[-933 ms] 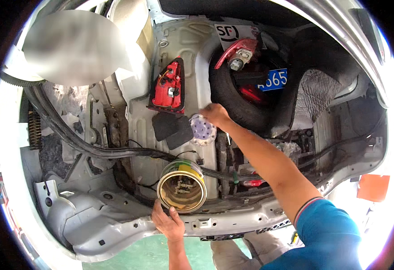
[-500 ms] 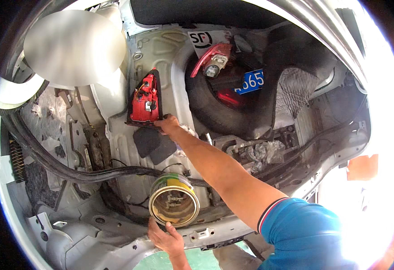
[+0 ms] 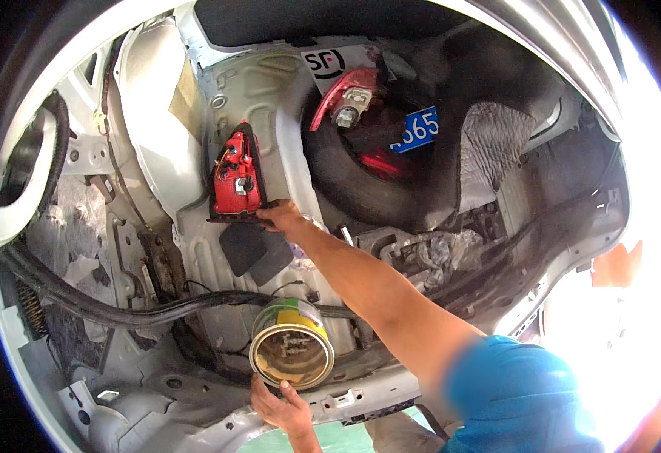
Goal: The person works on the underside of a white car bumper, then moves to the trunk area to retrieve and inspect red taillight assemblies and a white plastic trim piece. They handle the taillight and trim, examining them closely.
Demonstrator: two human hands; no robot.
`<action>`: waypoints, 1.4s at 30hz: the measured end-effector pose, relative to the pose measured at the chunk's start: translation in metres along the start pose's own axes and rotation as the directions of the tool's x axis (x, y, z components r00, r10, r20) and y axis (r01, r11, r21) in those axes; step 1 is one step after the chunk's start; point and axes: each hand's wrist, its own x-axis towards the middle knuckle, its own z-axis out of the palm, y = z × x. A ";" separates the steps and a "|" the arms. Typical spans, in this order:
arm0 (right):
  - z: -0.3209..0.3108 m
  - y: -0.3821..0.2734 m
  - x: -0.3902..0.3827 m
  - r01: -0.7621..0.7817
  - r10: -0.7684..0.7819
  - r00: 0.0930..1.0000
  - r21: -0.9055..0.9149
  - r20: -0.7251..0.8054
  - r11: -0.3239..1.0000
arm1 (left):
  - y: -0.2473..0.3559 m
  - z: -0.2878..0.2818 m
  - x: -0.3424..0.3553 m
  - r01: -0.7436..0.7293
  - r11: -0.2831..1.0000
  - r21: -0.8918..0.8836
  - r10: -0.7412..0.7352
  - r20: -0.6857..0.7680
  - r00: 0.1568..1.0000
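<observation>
A red tail light (image 3: 237,177) with a black edge lies back side up on the bare metal boot floor, its bulb holders and wires showing. My right hand (image 3: 281,216), fingers closed, grips its lower right corner. Toward the near sill, an open round tin can (image 3: 291,309) with a green and yellow label tilts its mouth at me, tan residue inside. My left hand (image 3: 281,410) has thumb and fingers at the can's lower rim, the fingertips partly hidden behind it. Dark grey pads (image 3: 255,251) lie just below the tail light.
Another red lamp (image 3: 345,100) and a blue plate (image 3: 419,130) rest in the spare wheel well, by a black tyre (image 3: 345,181). Crumpled clear plastic (image 3: 440,257) lies right of my forearm. A thick black cable bundle (image 3: 157,308) crosses the floor; the metal sill (image 3: 338,408) runs along the near side.
The blurred oval at the upper left is gone, and the side panel there shows. The whole view has shifted slightly; both hands keep their places on the tail light and the tin can.
</observation>
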 end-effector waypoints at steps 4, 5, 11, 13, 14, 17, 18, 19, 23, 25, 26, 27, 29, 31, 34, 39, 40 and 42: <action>-0.007 0.002 -0.005 0.020 -0.020 1.000 -0.058 0.005 0.998 | -0.001 0.002 -0.002 0.007 1.000 0.001 -0.007 -0.003 1.000; -0.007 0.002 -0.007 0.030 -0.030 1.000 -0.090 0.007 0.995 | -0.001 0.003 -0.002 0.021 1.000 0.000 -0.021 0.002 1.000; -0.093 -0.017 -0.019 0.252 -0.517 0.855 -0.836 -0.044 0.488 | 0.004 -0.001 -0.001 0.053 0.999 -0.005 -0.053 0.037 0.998; -0.134 -0.036 -0.035 0.127 -0.591 0.798 -0.926 -0.117 0.356 | 0.004 -0.003 -0.004 0.093 0.996 -0.011 -0.093 0.041 0.995; -0.177 -0.033 -0.022 0.054 -0.679 0.727 -0.977 -0.104 0.207 | 0.009 -0.002 0.000 0.037 0.999 -0.019 -0.037 -0.001 0.999; -0.258 -0.044 -0.011 -0.236 -0.625 0.764 -0.971 -0.161 -0.039 | 0.021 -0.011 0.014 -0.007 0.999 -0.034 0.006 -0.033 0.999; -0.275 -0.045 -0.011 -0.242 -0.672 0.724 -0.970 -0.155 -0.037 | 0.018 -0.010 0.012 -0.004 1.000 -0.029 0.004 -0.014 1.000; -0.274 -0.056 -0.016 -0.278 -0.597 0.772 -0.960 -0.217 -0.011 | 0.016 -0.009 0.011 -0.016 0.999 -0.029 0.016 -0.028 0.999; -0.309 -0.052 -0.004 -0.283 -0.600 0.781 -0.955 -0.175 -0.090 | 0.014 -0.006 0.010 0.023 1.000 -0.010 -0.023 0.044 0.999; -0.308 -0.051 0.002 -0.259 -0.580 0.802 -0.959 -0.145 -0.119 | 0.012 -0.004 0.004 0.082 0.996 -0.036 -0.080 0.054 0.995; -0.304 -0.055 0.006 -0.246 -0.557 0.820 -0.961 -0.135 -0.130 | 0.013 -0.004 0.001 0.152 0.986 -0.073 -0.147 0.073 0.986; -0.298 -0.056 0.010 -0.232 -0.532 0.837 -0.963 -0.124 -0.139 | 0.009 -0.002 0.006 -0.013 1.000 0.004 0.013 0.014 1.000; -0.306 -0.058 0.017 -0.213 -0.538 0.841 -0.949 -0.058 -0.230 | 0.009 -0.001 0.007 -0.050 0.998 0.037 0.050 0.005 0.999; -0.302 -0.071 0.023 -0.193 -0.457 0.888 -0.944 -0.052 -0.267 | 0.010 0.000 0.007 -0.024 0.999 0.023 0.024 0.003 1.000; -0.323 -0.064 0.041 -0.166 -0.482 0.870 -0.861 0.102 -0.482 | 0.011 0.004 0.006 -0.009 1.000 0.005 0.009 0.009 1.000; -0.333 -0.061 0.040 -0.152 -0.485 0.857 -0.814 0.174 -0.561 | 0.015 0.003 0.012 -0.027 0.999 0.028 0.026 0.037 0.999; -0.334 -0.057 0.035 -0.150 -0.507 0.840 -0.816 0.192 -0.558 | 0.015 0.002 0.011 -0.014 0.999 0.043 0.012 0.042 0.999; -0.337 -0.055 0.029 -0.151 -0.538 0.817 -0.822 0.209 -0.549 | 0.019 0.001 0.016 -0.044 0.999 0.021 0.044 0.020 0.999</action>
